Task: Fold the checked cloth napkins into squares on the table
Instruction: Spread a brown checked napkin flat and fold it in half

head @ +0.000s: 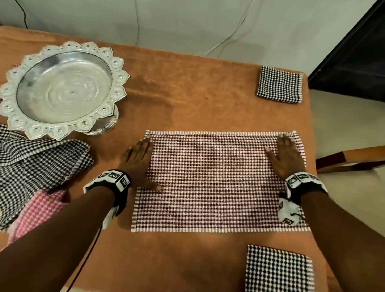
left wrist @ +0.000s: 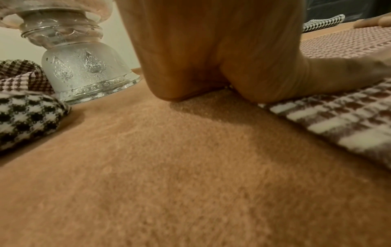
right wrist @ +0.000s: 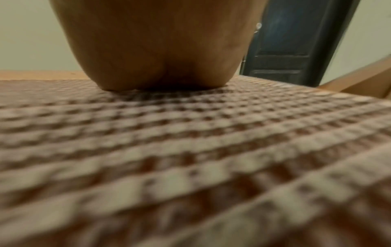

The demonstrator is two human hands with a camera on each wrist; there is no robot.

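Far left: a heap of unfolded checked napkins, black-and-white over pink, lies against the pedestal of a silver tray on the brown tabletop. Centre: a brown-checked napkin lies flat as a wide rectangle, apparently folded once. The left hand rests on its left short edge, fingers straight and flat, thumb on the cloth, heel partly on the tabletop; its grip is slack and holds nothing. The right hand lies palm-down near the far right corner, fingers extended, likewise gripping nothing. Right: two finished black-and-white squares, one at the far corner, one at the near edge.

Step in hand, as judged: smoothing the half-fold before the crosswise fold. To do it well, sweep both palms outward so no ridge stays under the top layer, check that the striped borders coincide along the far edge, then pinch both corners of one short edge and carry them over to meet the opposite edge exactly; misaligned corners would yield a skewed square.
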